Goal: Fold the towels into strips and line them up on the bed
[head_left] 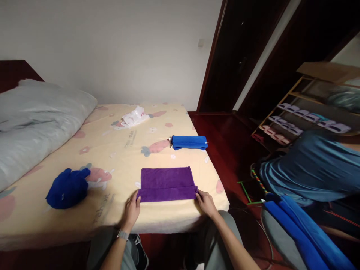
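Observation:
A purple cloth [167,178] lies flat near the bed's front edge, with its near part folded over into a band. My left hand [132,210] is closed on the band's left end, thumb on top. At the right end, my right hand [206,202] pinches the cloth's near corner. Beyond the purple cloth lies a folded blue cloth [189,142]. A crumpled blue cloth [67,188] rests to the left of my left hand.
The bed [118,157] carries a white plastic bag [135,116] and a grey quilt [42,120] at the left. On the right are a person in a blue shirt [309,165], blue cloths [306,232] and a shoe rack [306,98].

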Available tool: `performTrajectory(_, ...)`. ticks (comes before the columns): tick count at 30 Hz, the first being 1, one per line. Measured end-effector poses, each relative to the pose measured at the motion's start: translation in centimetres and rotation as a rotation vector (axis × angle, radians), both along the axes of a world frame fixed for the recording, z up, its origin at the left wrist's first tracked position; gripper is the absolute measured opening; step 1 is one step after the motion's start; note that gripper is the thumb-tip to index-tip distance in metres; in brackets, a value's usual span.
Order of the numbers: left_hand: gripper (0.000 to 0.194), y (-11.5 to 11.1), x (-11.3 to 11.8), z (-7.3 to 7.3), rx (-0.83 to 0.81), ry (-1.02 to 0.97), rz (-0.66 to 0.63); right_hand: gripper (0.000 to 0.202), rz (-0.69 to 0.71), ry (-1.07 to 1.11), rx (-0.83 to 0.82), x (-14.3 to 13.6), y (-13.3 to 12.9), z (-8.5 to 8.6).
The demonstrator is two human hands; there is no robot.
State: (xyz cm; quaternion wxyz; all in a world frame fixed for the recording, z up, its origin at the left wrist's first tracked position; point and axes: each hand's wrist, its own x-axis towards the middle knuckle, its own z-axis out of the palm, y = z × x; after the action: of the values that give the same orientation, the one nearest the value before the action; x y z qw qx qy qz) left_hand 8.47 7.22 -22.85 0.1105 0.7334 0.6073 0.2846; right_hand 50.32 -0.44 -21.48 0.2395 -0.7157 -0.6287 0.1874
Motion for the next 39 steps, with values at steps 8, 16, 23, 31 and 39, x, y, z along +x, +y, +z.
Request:
performTrajectory(8,0.048,-1.6,0.6,2.0,-0.041,0.301,0.011,0.055,-0.024,-0.072,-0.021,-0.5,-1.1,1.1)
performTrajectory(16,0.047,-2.4,2.7,4.7,0.143,0.337,-0.104,0.042,-0.034,-0.131,0.044,-1.4,-0.4,1.5)
performTrajectory(23,0.06,-3.0,6.3,4.1,0.087,0.361,-0.465,0.038,-0.04,-0.305,0.119,-1.7,-0.5,1.0)
performTrajectory(31,0.064,-2.8,6.4,3.8,0.085,0.38,-0.448,0.06,0.124,-0.299,0.31,-6.7,-0.5,2.0)
performTrajectory(39,0.062,-3.2,8.4,3.5,0.098,0.422,-0.563,0.064,0.378,-0.24,0.286,-14.7,0.1,0.1)
